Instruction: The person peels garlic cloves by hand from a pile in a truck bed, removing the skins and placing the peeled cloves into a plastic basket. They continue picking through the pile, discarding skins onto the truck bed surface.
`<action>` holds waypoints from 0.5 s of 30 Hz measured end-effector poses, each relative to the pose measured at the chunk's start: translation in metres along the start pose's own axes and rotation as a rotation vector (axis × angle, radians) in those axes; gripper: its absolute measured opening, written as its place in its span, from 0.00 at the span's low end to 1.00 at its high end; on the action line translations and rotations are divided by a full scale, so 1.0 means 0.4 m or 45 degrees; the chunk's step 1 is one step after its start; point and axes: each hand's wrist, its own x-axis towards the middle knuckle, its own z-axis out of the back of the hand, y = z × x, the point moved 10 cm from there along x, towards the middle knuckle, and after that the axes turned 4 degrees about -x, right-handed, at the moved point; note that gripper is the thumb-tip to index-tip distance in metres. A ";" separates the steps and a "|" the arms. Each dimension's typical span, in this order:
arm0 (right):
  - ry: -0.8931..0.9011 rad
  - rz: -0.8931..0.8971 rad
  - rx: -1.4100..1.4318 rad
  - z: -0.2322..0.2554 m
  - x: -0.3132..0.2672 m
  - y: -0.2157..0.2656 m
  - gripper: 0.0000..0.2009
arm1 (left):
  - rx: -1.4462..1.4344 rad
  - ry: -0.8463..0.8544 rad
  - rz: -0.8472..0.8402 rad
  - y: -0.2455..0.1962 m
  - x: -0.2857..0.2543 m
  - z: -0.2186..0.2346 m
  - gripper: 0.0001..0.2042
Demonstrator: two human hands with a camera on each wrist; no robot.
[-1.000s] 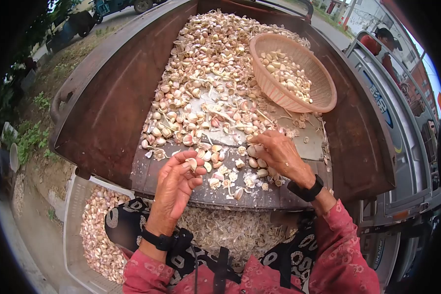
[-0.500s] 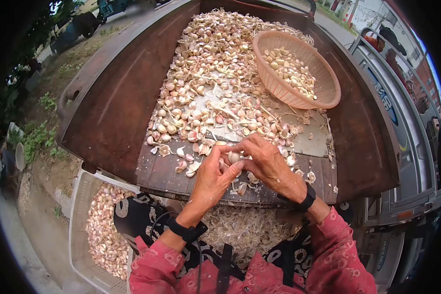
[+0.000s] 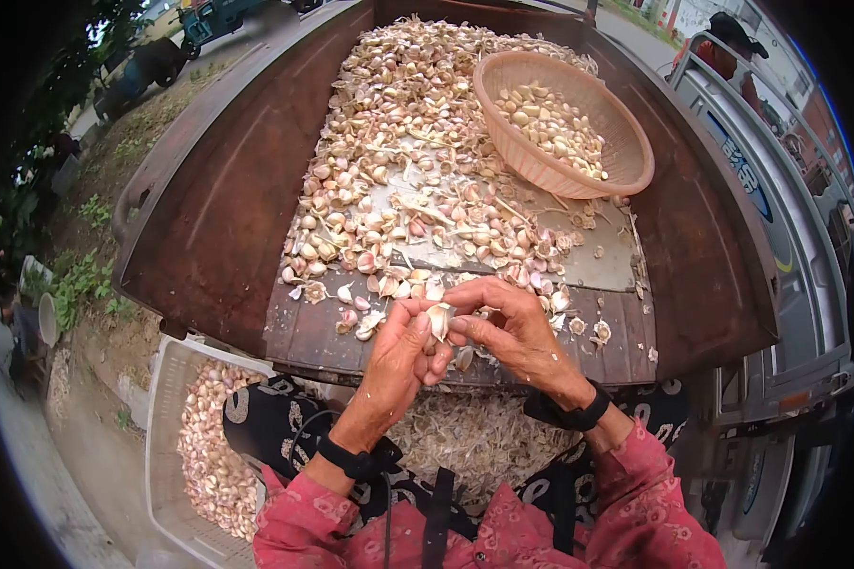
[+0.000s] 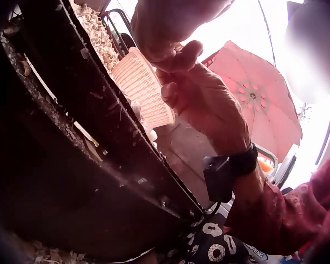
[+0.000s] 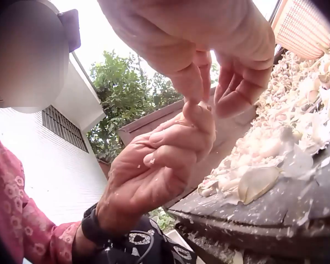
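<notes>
In the head view, a pale garlic clove (image 3: 438, 321) with papery skin is held up between both hands over the near edge of the cart bed. My left hand (image 3: 397, 358) pinches it between thumb and forefinger, other fingers curled beneath. From the other side, my right hand (image 3: 520, 332) pinches it at thumb and fingertip. The right wrist view has the left hand (image 5: 159, 154) below, its fingers curled, meeting the fingertips of the right hand (image 5: 192, 38). Fingers hide the clove in both wrist views. Loose garlic cloves (image 3: 361, 318) lie just beyond the hands.
A large heap of garlic (image 3: 399, 104) covers the far part of the rusty metal cart (image 3: 228, 190). On the heap's right, a pink plastic basket (image 3: 626, 171) holds peeled cloves. At lower left stands a white crate (image 3: 166, 455) of garlic. Husks (image 3: 484, 427) lie below the edge.
The left hand, earlier apart at the left with a clove, has joined the right hand, which came in from the garlic at right. Both now hold a clove between their fingertips.
</notes>
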 end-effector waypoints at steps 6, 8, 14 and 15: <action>-0.065 0.098 -0.126 0.024 -0.038 0.080 0.10 | 0.344 0.035 -0.026 -0.035 -0.065 -0.071 0.13; 0.127 0.281 0.075 0.028 -0.045 0.141 0.09 | 0.427 0.138 -0.210 -0.087 -0.119 -0.131 0.11; -0.129 -0.037 -0.374 0.156 0.031 0.008 0.06 | 0.364 0.582 -0.698 -0.251 -0.352 -0.393 0.11; -0.032 0.125 -0.698 0.125 0.042 0.004 0.07 | 0.244 0.681 -0.803 -0.266 -0.379 -0.417 0.11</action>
